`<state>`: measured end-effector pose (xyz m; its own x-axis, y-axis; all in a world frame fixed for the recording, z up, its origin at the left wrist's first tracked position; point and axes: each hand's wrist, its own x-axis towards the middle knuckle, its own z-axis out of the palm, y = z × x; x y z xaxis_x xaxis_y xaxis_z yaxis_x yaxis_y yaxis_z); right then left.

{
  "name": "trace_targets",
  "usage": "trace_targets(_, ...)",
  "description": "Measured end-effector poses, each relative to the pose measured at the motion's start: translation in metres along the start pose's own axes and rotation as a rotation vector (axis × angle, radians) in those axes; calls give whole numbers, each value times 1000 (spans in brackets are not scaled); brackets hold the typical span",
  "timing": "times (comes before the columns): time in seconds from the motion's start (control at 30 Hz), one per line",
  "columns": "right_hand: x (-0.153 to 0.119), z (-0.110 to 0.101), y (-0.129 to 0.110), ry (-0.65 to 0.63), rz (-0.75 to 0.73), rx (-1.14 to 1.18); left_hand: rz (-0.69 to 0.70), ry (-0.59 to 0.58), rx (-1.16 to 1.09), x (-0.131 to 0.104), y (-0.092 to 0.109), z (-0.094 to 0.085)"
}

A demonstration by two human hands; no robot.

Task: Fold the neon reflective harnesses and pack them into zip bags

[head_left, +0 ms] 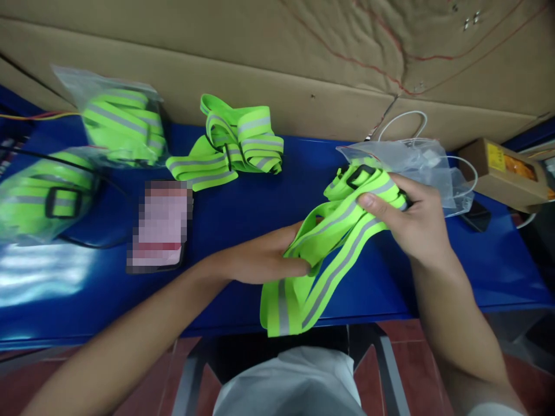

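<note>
A neon green strap with a grey stripe [342,254] stretches between both hands above the blue table. My right hand [411,216] grips its folded end, thumb on top, beside a black buckle [361,175]. My left hand [281,254] is wrapped around the middle of the strap's loops, its fingers partly hidden behind them. Below that hand a loop of the strap hangs over the table's front edge. Another bundle of green strap [247,141] lies at the back of the table.
Two clear bags of green straps [124,127] [47,193] lie at the left, near a phone [160,225] with a blurred screen. Clear plastic bags [451,179], a white cable, a dark object [476,216] and a cardboard box [503,173] sit at the right.
</note>
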<state>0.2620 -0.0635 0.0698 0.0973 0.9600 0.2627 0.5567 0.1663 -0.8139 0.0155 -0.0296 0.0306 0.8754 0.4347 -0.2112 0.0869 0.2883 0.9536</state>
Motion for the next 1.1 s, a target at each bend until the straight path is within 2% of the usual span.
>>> trace_targets(0.07, -6, 1, -7, 15, -70, 7, 94, 72, 49, -5, 8, -2)
trace_targets(0.2, -18, 3, -21, 82, -246, -71, 342, 452, 296, -9, 17, -10)
trace_targets(0.23, -20, 3, -23, 103, -256, -112, 418, 505, 331, -10, 19, -14)
trace_targets(0.3, -24, 4, -24, 137, -291, -193, 538, 536, 355, -12, 22, -17)
trace_targets(0.33, -25, 4, -24, 137, -326, -218, 558, 526, 366, -13, 22, -17)
trace_targets(0.4, -27, 5, -22, 83, -419, -219, 462, 477, 412, -13, 21, -9)
trace_targets(0.43, -27, 6, -21, 44, -469, -208, 380, 426, 432, -11, 18, -3)
trace_targets(0.5, -26, 9, -17, -9, -592, -187, 221, 252, 447, -6, 11, 12)
trace_targets(0.57, -24, 12, -12, -21, -720, -193, 201, 137, 356, 0, 4, 23)
trace_targets(0.6, -23, 13, -10, -8, -767, -207, 208, 151, 304, 2, 2, 26)
trace_targets(0.63, -22, 15, -8, 11, -786, -232, 234, 221, 267, 4, 2, 28)
trace_targets(0.73, -22, 18, -4, 75, -744, -305, 360, 529, 342, 3, 6, 25)
trace_targets(0.77, -23, 18, -4, 81, -730, -305, 404, 567, 389, 3, 7, 24)
trace_targets(0.8, -25, 19, -5, 75, -725, -287, 437, 549, 413, 2, 7, 24)
trace_targets(0.87, -29, 21, -6, 38, -731, -231, 451, 378, 344, 3, 3, 28)
trace_targets(0.93, -33, 23, -8, 13, -736, -203, 384, 174, 202, 5, -5, 36)
trace_targets(0.97, -34, 24, -8, 26, -739, -208, 336, 109, 143, 7, -10, 39)
trace_targets(1.03, -35, 25, -6, 67, -745, -231, 252, 96, 50, 9, -17, 43)
trace_targets(1.1, -36, 24, -1, 65, -692, -233, 183, 148, -49, 9, -20, 44)
